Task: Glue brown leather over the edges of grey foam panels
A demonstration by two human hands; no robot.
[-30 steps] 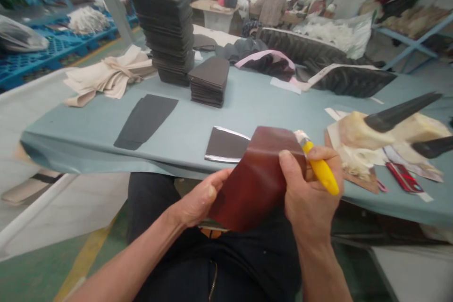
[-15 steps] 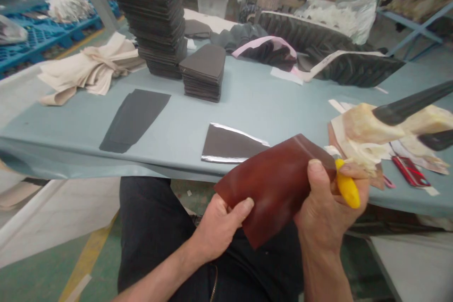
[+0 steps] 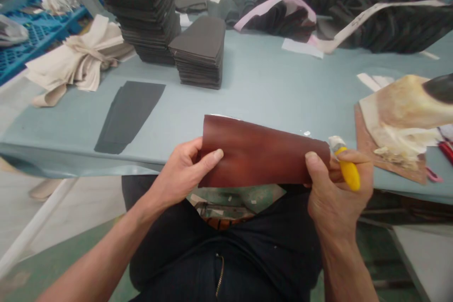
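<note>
A reddish-brown leather panel (image 3: 258, 153) stretches between my two hands at the table's front edge. My left hand (image 3: 187, 165) pinches its left end, thumb on top. On the right end, my right hand (image 3: 339, 179) holds the panel between thumb and fingers. That same hand also keeps a yellow-handled glue brush (image 3: 348, 170) tucked between its fingers, with white glue on the tip. Beneath the panel lies the dark piece with white glued edges, now almost wholly covered; only a thin white line shows along the panel's far edge.
Dark cut pieces (image 3: 129, 115) lie on the blue-grey table (image 3: 262, 80) at left. Behind them stand a short stack (image 3: 200, 56) and a tall stack (image 3: 141, 9). A glue-crusted container (image 3: 406, 104) sits at right, beige strips (image 3: 81, 59) at far left.
The leather panel has swung level and moved over the glue-edged dark piece. My left hand has shifted up and left to the panel's left end. The view has tilted downward.
</note>
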